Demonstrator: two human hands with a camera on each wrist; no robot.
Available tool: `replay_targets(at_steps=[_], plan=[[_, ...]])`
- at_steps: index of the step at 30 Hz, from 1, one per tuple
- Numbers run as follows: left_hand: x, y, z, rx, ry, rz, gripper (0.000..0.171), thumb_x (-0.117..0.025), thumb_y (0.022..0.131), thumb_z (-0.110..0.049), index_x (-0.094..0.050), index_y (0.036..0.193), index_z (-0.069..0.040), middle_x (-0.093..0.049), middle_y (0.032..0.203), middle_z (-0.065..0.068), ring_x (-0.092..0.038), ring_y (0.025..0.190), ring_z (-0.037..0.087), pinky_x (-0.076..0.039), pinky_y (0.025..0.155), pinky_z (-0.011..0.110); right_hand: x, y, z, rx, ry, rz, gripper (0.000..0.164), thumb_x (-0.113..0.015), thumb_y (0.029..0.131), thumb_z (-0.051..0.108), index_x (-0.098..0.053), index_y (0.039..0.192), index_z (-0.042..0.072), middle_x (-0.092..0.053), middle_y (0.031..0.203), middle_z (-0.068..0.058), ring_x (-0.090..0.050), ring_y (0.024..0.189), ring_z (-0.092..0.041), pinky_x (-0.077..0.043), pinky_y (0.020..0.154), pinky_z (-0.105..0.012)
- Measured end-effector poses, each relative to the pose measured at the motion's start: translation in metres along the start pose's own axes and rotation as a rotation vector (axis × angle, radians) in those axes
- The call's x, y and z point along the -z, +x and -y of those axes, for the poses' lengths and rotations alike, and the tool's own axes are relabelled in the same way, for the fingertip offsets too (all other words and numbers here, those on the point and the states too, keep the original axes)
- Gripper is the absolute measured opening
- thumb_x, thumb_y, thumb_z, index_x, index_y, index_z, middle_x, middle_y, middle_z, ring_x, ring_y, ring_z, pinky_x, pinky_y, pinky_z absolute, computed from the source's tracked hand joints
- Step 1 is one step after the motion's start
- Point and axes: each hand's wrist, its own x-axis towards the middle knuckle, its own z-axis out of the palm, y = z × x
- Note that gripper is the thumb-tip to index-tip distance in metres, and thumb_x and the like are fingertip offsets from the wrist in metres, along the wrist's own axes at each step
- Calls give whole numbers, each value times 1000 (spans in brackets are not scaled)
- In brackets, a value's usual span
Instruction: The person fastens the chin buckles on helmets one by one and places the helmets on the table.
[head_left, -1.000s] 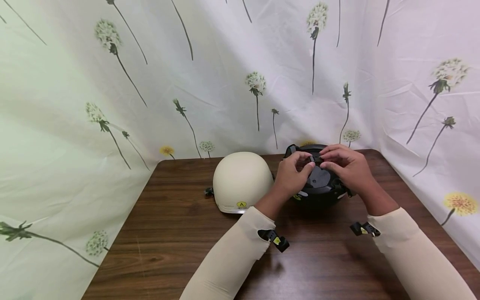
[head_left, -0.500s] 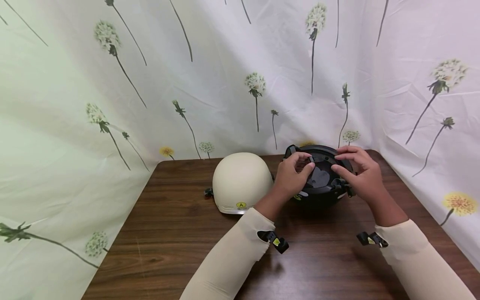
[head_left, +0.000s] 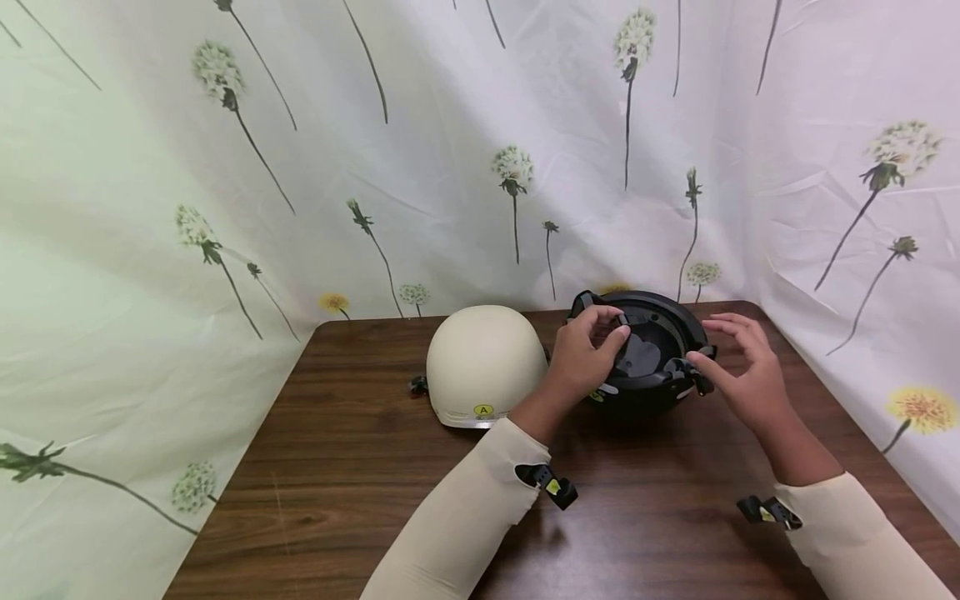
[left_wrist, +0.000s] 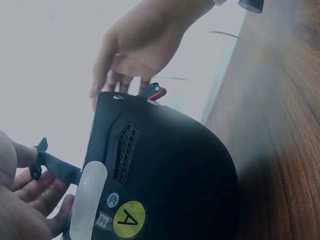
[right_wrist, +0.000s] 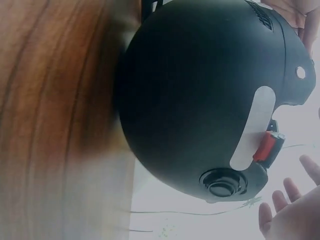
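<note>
A black helmet (head_left: 637, 404) rests upside down on the table, its padded inside facing up. My left hand (head_left: 583, 354) pinches the end of its chin strap, where a dark buckle piece (left_wrist: 40, 157) shows between thumb and fingers in the left wrist view. Off the helmet's right rim is my right hand (head_left: 750, 379), fingers spread and holding nothing. A red and black buckle part (right_wrist: 269, 147) hangs outside the rim near that hand in the right wrist view. Beside the black helmet, a cream helmet (head_left: 486, 367) sits dome up.
The dark wooden table (head_left: 360, 467) carries both helmets close to its back edge. Behind it hangs a white curtain (head_left: 450, 208) printed with dandelions. A small black clip (head_left: 417, 385) sticks out left of the cream helmet.
My right hand has let go of the strap parts and moved right and toward me, past the helmet's rim. The left hand stays in place with its strap end.
</note>
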Motion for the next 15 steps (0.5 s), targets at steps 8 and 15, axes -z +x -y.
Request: replay_targets(at_steps=[8, 15], plan=[[-1, 0, 0, 4, -6, 5, 29, -67, 110, -21, -70, 136, -9, -79, 125, 9, -75, 113, 17, -60, 96, 23, 6, -10, -7, -91, -37, 105, 64, -80, 100, 19, -54, 156, 2, -43, 157, -23, -32, 124, 14, -38, 92, -17], [-1, -1, 3, 8, -16, 3, 29, -66, 110, -21, -69, 137, -9, -78, 125, 9, -73, 111, 16, -59, 95, 22, 8, -19, -12, -144, -18, 123, 68, -80, 100, 16, -48, 157, -3, -42, 153, -24, -37, 120, 10, -43, 87, -4]])
